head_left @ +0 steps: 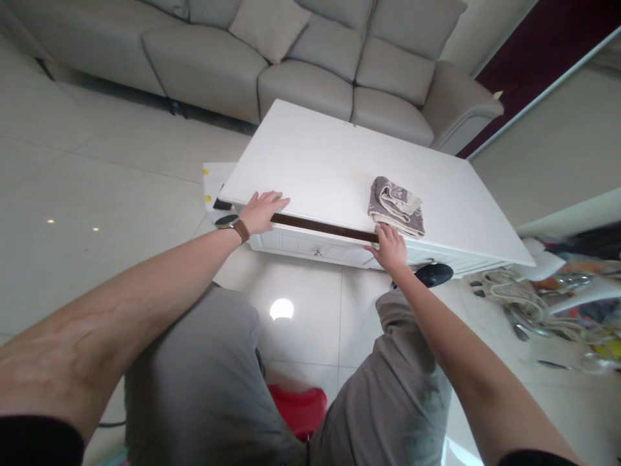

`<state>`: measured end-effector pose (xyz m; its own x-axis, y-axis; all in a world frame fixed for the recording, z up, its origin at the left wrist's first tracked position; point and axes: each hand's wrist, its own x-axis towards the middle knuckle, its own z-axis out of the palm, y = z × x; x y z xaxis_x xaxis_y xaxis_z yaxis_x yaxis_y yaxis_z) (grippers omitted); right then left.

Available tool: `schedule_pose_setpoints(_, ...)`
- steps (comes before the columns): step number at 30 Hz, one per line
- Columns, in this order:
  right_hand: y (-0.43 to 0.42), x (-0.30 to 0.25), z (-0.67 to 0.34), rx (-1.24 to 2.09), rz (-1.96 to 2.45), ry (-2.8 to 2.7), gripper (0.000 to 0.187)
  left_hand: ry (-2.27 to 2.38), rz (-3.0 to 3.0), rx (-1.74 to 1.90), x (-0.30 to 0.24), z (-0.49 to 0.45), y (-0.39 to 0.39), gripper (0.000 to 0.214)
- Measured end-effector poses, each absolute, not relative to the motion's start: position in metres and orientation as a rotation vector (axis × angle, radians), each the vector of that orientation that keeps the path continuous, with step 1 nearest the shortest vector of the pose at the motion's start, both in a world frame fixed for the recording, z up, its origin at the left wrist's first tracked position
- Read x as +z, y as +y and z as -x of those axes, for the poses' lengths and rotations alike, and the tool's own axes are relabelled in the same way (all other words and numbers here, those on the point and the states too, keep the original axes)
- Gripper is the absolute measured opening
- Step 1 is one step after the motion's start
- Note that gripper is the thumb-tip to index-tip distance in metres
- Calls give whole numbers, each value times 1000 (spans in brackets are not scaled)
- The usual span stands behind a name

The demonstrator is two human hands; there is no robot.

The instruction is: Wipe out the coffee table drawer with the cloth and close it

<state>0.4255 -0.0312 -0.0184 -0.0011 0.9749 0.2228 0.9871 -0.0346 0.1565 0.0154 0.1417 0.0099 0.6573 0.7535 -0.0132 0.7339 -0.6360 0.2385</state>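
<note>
A white coffee table [334, 162] stands in front of me, its drawer [315, 244] pulled out a little so that a dark gap shows under the tabletop. At the drawer's left end is my left hand [262, 210], fingers stretched out over the tabletop edge, a watch on the wrist. My right hand [389, 246] grips the drawer's right end, fingers bent over the upper edge and thumb against the front. Just beyond those fingers lies a folded grey and cream towel [395, 206]. A small round knob [318, 252] sits on the drawer front.
A grey sofa [305, 84] with a cushion [269, 29] is behind the table. Cables and mixed items [538, 304] lie on the floor at right. A red seat [301, 408] shows between my legs. White panels with yellow tabs [213, 181] stick out at the table's left.
</note>
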Motion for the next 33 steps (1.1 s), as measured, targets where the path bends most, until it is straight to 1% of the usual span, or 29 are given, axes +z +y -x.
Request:
schedule_pose_setpoints(2, -29, -25, -421, -475, 2239, -2082, 59, 1223, -2670, 206, 9, -19, 144, 91)
schedule_pose_setpoints(5, -25, -38, -420, -525, 2277, -1981, 53, 1234, -2718, 279, 5, -22, 149, 84)
schedule_pose_setpoints(14, -4, -76, -423, -509, 2290, -1681, 45, 1281, -2738, 366, -4, -25, 154, 81)
schedule_pose_setpoints(20, 1, -76, -416, -467, 2316, -1614, 42, 1362, -2737, 321, -3, -29, 147, 80)
schedule_pose_setpoints(25, 1, -53, -397, -364, 2343, -1567, 41, 1343, -2682, 290, 0, -31, 156, 78)
schedule_pose_setpoints(28, -3, -24, -374, -306, 2200, -1507, 43, 1121, -2577, 335, 32, -40, 147, 70)
schedule_pose_setpoints(29, -6, -10, -364, -283, 2089, -1516, 41, 1009, -2529, 403, 50, -42, 138, 66)
schedule_pose_setpoints(31, -19, 22, -345, -213, 1775, -1592, 28, 797, -2409, 667, 92, -44, 110, 64)
schedule_pose_setpoints(32, -28, 40, -335, -161, 1601, -1633, 21, 675, -2349, 815, 112, -42, 93, 69)
schedule_pose_setpoints(33, -37, 57, -325, -95, 1457, -1651, 16, 583, -2307, 967, 130, -38, 77, 80)
